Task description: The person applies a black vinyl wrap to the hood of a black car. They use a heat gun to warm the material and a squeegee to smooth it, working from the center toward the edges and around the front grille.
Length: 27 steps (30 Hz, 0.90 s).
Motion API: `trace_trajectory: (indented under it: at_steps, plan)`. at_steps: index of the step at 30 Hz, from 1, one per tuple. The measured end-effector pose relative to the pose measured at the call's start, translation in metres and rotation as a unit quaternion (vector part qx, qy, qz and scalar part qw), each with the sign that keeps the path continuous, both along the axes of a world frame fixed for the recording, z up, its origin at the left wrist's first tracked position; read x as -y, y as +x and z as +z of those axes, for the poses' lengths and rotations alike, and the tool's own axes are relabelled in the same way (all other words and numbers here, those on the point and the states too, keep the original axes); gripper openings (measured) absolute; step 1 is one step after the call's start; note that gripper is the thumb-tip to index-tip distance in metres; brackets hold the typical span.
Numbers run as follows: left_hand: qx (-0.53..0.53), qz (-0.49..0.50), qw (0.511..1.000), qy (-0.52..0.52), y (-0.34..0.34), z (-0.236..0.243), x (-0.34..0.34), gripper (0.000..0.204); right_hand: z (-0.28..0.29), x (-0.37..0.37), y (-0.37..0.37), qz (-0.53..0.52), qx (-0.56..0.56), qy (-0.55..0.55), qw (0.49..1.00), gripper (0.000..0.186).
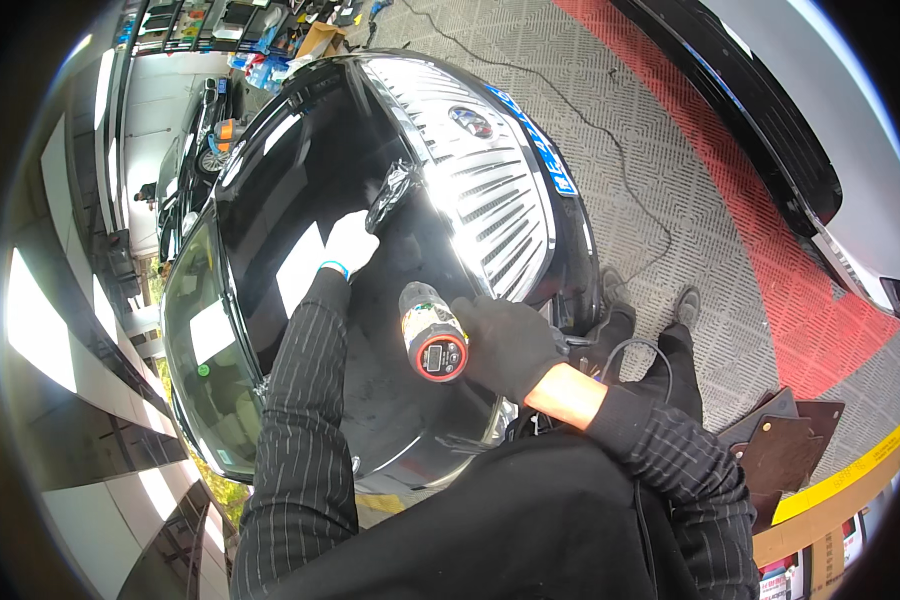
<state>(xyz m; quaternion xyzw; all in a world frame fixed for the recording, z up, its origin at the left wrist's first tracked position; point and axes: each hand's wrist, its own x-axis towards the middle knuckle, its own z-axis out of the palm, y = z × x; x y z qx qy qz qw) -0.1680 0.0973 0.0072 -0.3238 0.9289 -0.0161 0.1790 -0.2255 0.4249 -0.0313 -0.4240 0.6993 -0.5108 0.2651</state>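
In a white glove with a blue cuff, my left hand (350, 245) is over the black car hood (400, 265), its fingers closed at the lower end of a crumpled piece of shiny black film (394, 192). The fingertips are partly hidden. My right hand (510, 345), gloved in black, grips a heat gun (432, 330) with a red-ringed rear and a small display. Its grey nozzle points across the hood, toward the film. Beyond the hood edge lies the car's chrome grille (490, 190).
The windshield (205, 350) is on the left. A dark cord (620, 150) trails over the grey floor tiles. A white vehicle (860, 120) stands at the right, near a red floor strip (750, 200). Dark flat mats (785, 440) lie at the lower right, beside a yellow-taped edge (850, 470).
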Motion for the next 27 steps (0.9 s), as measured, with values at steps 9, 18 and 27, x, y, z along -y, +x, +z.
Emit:
trace_trajectory:
  at_steps: [9, 18, 27]
  plan:
    - [-0.002, 0.054, 0.997, 0.055, -0.002, 0.011, -0.011, 0.025, -0.003, -0.001, 0.01, 0.001, -0.015, 0.022, 1.0, 0.031]
    - [0.055, 0.059, 0.995, 0.067, 0.001, 0.008, -0.003, 0.027, -0.007, -0.009, 0.009, -0.029, -0.013, -0.015, 0.999, 0.027]
    - [0.066, 0.04, 0.996, 0.037, 0.008, 0.003, -0.007, 0.028, -0.007, -0.018, 0.002, -0.033, 0.006, -0.018, 0.999, 0.026]
